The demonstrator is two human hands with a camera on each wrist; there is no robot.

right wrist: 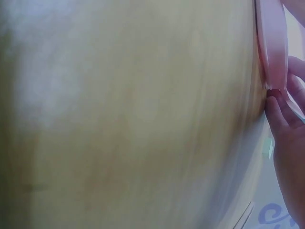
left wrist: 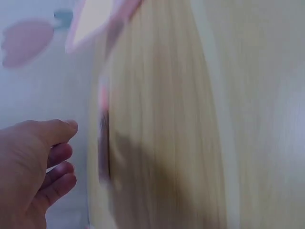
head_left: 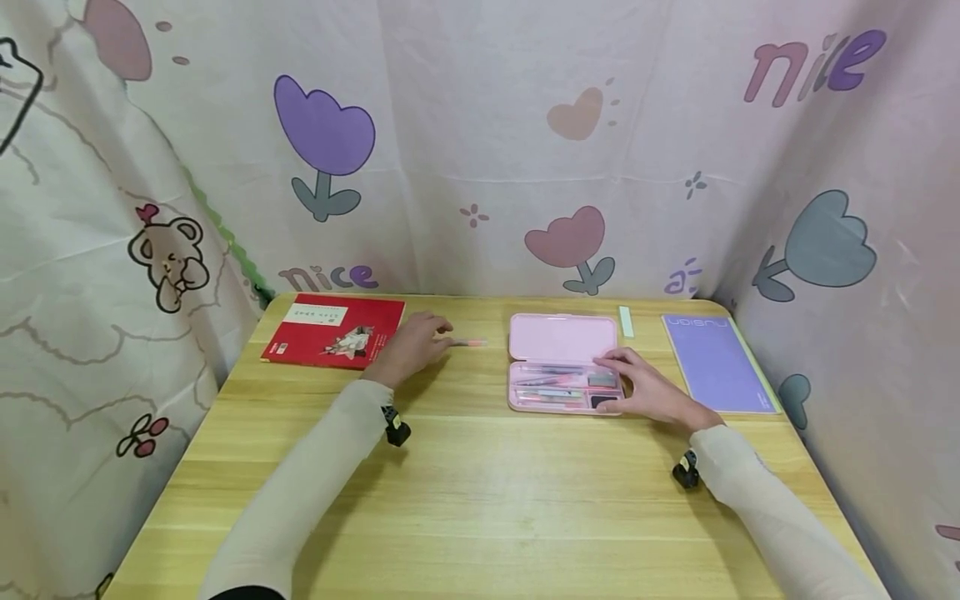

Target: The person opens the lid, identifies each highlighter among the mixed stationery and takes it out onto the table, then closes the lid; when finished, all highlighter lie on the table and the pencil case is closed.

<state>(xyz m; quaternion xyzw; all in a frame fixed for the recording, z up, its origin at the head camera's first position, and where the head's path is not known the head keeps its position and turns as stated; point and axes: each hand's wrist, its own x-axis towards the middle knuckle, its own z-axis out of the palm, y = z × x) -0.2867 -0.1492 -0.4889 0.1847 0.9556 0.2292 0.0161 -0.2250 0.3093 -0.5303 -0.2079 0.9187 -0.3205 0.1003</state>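
- The printed curtain (head_left: pixel 465 150) closes off the back and both sides. The head view shows its tulips, hearts and bear; the left wrist view catches only a pink flower, the right wrist view some purple lettering.
- The wooden table (head_left: pixel 480 500) fills much of all three views.
- The red book (head_left: pixel 352 321) lies at the table's back left, visible in the head view alone.
- The purple notebook (head_left: pixel 716 367) lies at the right, plainly shown only in the head view.
- The pink pencil case (head_left: pixel 562 337) lies right of the table's middle, its lid laid back. Only the head view reveals the pens and other small items inside; the right wrist view shows its edge, the left wrist view a blurred pink corner.
- The right hand (head_left: pixel 648 387) holds the case's right end between thumb and fingers, which the right wrist view shows closer up.
- The left hand (head_left: pixel 412 343) has loosely bent fingers, with nothing in its grasp. In the head view its fingertips seem to meet the pen; the left wrist view shows a gap between.
- The pen (head_left: pixel 470 342) lies on the table between left hand and case.
- The pale green strip (head_left: pixel 626 322) lies just beside the lid.
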